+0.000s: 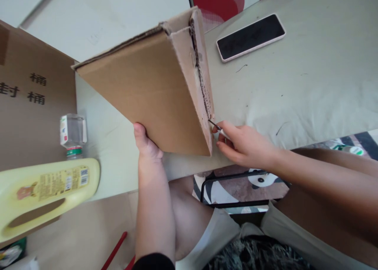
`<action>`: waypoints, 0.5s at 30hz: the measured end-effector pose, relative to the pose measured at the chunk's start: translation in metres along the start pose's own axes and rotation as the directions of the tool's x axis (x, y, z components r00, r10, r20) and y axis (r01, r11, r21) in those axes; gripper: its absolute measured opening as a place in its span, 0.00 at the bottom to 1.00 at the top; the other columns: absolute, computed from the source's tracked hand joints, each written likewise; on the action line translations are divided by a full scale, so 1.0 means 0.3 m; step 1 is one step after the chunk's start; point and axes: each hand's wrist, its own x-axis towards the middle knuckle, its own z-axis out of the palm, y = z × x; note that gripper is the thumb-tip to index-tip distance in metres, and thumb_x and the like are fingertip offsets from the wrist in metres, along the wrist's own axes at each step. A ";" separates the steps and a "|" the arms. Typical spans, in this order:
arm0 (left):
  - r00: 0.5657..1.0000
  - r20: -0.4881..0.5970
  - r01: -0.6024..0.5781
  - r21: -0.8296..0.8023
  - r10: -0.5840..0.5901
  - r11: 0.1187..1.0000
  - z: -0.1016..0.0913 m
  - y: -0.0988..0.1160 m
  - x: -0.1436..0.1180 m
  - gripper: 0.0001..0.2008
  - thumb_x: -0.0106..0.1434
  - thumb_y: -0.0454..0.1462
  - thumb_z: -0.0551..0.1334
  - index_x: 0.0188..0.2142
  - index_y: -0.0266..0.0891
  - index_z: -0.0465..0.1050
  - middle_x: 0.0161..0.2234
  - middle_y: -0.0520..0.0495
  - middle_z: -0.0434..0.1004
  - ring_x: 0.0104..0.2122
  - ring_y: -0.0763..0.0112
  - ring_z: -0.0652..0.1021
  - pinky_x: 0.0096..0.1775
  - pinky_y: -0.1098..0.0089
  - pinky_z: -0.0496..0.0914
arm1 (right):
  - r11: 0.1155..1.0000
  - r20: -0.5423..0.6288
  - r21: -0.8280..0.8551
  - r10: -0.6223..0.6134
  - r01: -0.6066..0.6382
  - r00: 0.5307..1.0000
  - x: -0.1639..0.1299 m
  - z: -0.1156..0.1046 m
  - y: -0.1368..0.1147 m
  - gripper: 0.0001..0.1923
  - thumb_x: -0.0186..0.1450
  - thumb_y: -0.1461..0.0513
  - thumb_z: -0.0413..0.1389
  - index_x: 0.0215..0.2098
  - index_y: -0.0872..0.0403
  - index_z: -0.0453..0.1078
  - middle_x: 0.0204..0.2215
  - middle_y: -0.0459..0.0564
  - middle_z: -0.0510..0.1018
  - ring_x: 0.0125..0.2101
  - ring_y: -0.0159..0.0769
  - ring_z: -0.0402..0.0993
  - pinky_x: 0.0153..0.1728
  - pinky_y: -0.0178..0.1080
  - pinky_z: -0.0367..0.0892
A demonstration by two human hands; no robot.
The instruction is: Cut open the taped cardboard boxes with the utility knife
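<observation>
Two hands work on one folded cardboard box point(147, 93): the right hand point(245, 144) has its fingers pinched together on a small dark-tipped blade point(215, 125) whose point touches the box's near right corner, while the left hand point(146, 144) grips the box's near edge, thumb on the front face, the other fingers hidden behind. The box stands tilted over the near edge of a pale table point(295, 85), with a phone point(251, 37) far right, and a small clear bottle point(73, 134) and a yellow jug point(44, 191) at near left.

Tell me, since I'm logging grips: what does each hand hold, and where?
Left hand grips the cardboard at its lower edge. Right hand pinches a thin blade by its handle end, tip at the cardboard's corner.
</observation>
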 end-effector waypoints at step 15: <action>1.000 0.010 0.003 -0.013 -0.003 1.000 -0.006 -0.004 0.005 0.38 0.48 0.68 0.66 0.49 0.47 0.79 0.54 0.46 0.80 0.62 0.50 0.73 0.61 0.59 0.71 | 1.000 0.010 0.000 0.001 -0.001 1.000 -0.003 0.005 0.005 0.13 0.67 0.58 0.46 0.48 0.54 0.60 0.27 0.49 0.77 0.23 0.37 0.69 0.26 0.38 0.51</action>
